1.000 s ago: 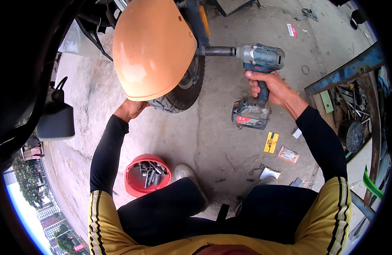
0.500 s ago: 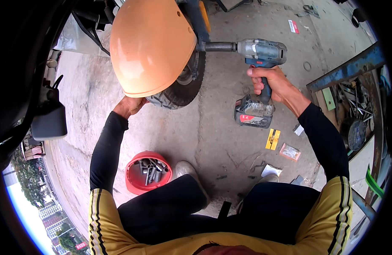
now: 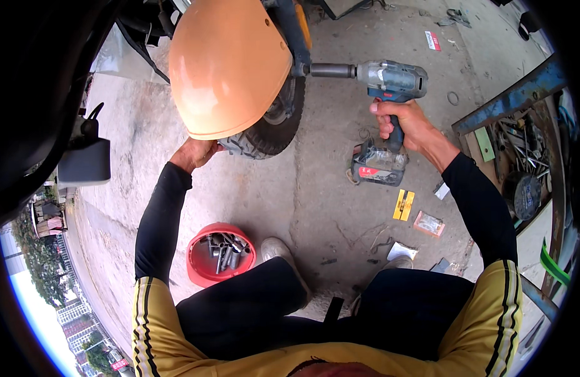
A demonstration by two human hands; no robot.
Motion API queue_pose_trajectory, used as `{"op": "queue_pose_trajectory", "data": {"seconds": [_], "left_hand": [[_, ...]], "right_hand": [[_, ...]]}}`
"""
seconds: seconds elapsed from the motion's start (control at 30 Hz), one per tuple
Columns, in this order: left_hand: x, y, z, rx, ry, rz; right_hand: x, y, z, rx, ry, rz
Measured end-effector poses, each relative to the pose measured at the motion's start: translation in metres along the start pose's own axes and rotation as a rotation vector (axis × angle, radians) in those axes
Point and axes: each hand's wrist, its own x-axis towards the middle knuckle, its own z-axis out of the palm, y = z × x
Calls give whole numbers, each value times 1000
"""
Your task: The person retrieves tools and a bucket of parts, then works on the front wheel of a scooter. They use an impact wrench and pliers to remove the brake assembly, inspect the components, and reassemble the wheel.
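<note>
My right hand [image 3: 400, 122] is closed round the handle of a cordless impact wrench [image 3: 390, 78] with a large battery at its base. The wrench's long socket [image 3: 330, 69] reaches left to the wheel's axle area on a dark fork [image 3: 293, 38]. An orange mudguard [image 3: 224, 75] covers much of the knobbly tyre [image 3: 258, 141]. My left hand [image 3: 202, 151] grips that tyre just below the mudguard's lower edge, its fingers partly hidden.
A red helmet [image 3: 197, 270] full of sockets lies by my left foot. A blue metal rack [image 3: 503, 100] with tools stands at the right. Small packets [image 3: 428, 223] lie on the concrete. A dark mirror-like part [image 3: 82, 160] and cables hang at the left.
The wrench and my right hand have shifted slightly right and up. My left hand and the wheel sit a little higher. Both grips are unchanged.
</note>
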Motion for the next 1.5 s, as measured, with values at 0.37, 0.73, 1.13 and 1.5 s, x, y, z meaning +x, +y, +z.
{"op": "queue_pose_trajectory", "data": {"seconds": [0.37, 0.73, 1.13, 1.5], "left_hand": [[-3, 8, -14, 61, -138, -17], [-10, -3, -29, 153, 4, -28], [-18, -89, 72, 463, -692, -586], [6, -63, 93, 606, -400, -128]], "right_hand": [[-1, 46, -13, -64, 164, 181], [-24, 83, -29, -164, 212, 413], [-104, 157, -91, -739, 362, 388], [-166, -20, -153, -1727, 903, -201]]}}
